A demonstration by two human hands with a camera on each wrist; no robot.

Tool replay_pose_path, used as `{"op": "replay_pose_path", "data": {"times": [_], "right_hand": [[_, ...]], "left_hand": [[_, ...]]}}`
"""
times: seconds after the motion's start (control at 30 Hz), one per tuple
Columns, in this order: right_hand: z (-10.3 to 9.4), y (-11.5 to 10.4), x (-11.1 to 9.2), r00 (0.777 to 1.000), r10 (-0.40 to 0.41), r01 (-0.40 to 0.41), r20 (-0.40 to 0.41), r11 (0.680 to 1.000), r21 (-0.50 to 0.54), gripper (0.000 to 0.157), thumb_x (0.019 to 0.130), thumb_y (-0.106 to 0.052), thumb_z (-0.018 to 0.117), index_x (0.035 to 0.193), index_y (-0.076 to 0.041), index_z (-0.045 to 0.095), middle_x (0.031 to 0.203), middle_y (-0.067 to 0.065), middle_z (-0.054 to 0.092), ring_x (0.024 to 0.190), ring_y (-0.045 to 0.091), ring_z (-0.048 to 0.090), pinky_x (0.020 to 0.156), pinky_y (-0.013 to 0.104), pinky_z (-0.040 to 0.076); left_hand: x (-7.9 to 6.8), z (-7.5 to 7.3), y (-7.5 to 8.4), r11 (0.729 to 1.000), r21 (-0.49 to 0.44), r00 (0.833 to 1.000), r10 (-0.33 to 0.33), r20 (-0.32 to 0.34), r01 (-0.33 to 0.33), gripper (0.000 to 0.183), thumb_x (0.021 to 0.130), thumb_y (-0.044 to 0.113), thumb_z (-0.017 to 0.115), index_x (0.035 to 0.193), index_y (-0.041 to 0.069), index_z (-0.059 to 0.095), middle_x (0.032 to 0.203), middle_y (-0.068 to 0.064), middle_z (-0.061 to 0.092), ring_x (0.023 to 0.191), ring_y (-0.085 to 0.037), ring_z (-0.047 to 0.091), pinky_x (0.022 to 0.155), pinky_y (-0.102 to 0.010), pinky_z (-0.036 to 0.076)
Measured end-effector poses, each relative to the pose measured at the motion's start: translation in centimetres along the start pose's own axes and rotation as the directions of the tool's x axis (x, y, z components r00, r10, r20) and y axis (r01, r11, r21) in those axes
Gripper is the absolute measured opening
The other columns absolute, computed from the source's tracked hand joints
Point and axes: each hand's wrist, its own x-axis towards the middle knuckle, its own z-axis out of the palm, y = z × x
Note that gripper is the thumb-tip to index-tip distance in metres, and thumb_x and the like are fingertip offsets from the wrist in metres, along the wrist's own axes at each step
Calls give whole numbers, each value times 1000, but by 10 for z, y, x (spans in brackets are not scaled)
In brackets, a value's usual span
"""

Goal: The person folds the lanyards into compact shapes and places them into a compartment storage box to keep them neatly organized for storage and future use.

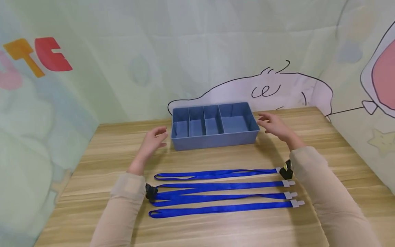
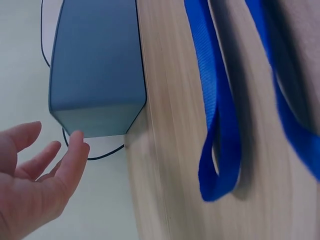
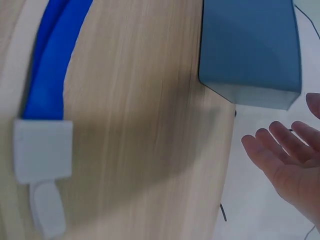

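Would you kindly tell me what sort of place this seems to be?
Probably a small staged work corner: a wood-grain table backed by a cartoon-printed cloth backdrop, with four blue lanyards laid in rows before a divided box.

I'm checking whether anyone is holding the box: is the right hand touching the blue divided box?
Apart. The right wrist view shows it: pale backdrop is visible between the right hand and the blue box.

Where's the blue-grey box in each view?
Head: box near centre, slightly right.
Left wrist: box upper left, cut by top edge.
Right wrist: box upper right, cut by top edge.
Shared landmark: blue straps; below, right and left of it, respectively.
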Motion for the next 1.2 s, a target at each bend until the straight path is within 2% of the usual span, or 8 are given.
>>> {"op": "replay_pose_path", "data": {"times": [0.13,0.43,0.57,0.7,0.8,1.0,1.13,1.2], "right_hand": [[4,0,7,1000,8,-8,4,999,52,55,100,-16,42,144,7,19,137,32,33,123,44,38,92,55,43],[16,1,15,1000,4,-5,10,990,139,52,98,-7,40,143,8,21,134,33,34,121,44,39,89,53,46],[20,1,17,1000,8,-7,-9,986,165,51,96,-3,39,143,8,23,131,33,37,117,43,43,86,47,49],[21,3,17,1000,20,-16,-16,979,201,51,95,-2,37,143,7,21,131,32,36,115,41,43,84,43,50],[21,5,17,1000,9,-6,-12,976,217,51,95,-2,36,143,7,21,131,32,36,114,40,43,84,42,50],[19,7,14,1000,2,-2,0,982,190,52,94,-1,40,143,6,24,130,31,37,113,39,44,79,36,51],[17,5,12,1000,14,-17,21,983,180,54,93,-1,41,143,5,23,134,31,35,117,42,43,84,41,51],[17,4,10,999,13,-18,29,983,183,54,93,-1,41,143,5,23,134,32,34,119,43,42,85,43,50]], "left_hand": [[5,5,1,1000,-19,1000,-9,-29,9,43,96,7,47,134,-13,37,136,-28,38,119,-35,44,87,-38,50],[16,19,-3,999,-34,994,-22,-111,18,42,97,10,48,134,-9,40,134,-25,43,119,-35,47,90,-45,48],[22,25,-7,1000,-4,988,1,-153,-2,42,97,12,49,133,-8,43,133,-24,46,116,-35,50,85,-39,51],[26,30,-10,998,52,987,38,-154,-30,37,96,9,48,130,-8,48,129,-25,50,111,-36,54,73,-27,53],[27,31,-10,996,66,987,65,-150,-56,35,96,6,47,128,-8,49,128,-26,51,109,-38,55,69,-25,52],[27,29,-9,999,-14,990,31,-136,-33,37,95,4,47,130,-8,47,127,-28,50,110,-39,52,75,-30,54],[27,28,-7,999,-37,991,-11,-136,6,38,95,6,49,131,-6,48,127,-25,52,111,-37,52,80,-33,53],[26,27,-6,1000,-25,991,2,-131,-5,38,95,5,50,131,-6,48,126,-25,53,111,-37,53,83,-36,52]]}}
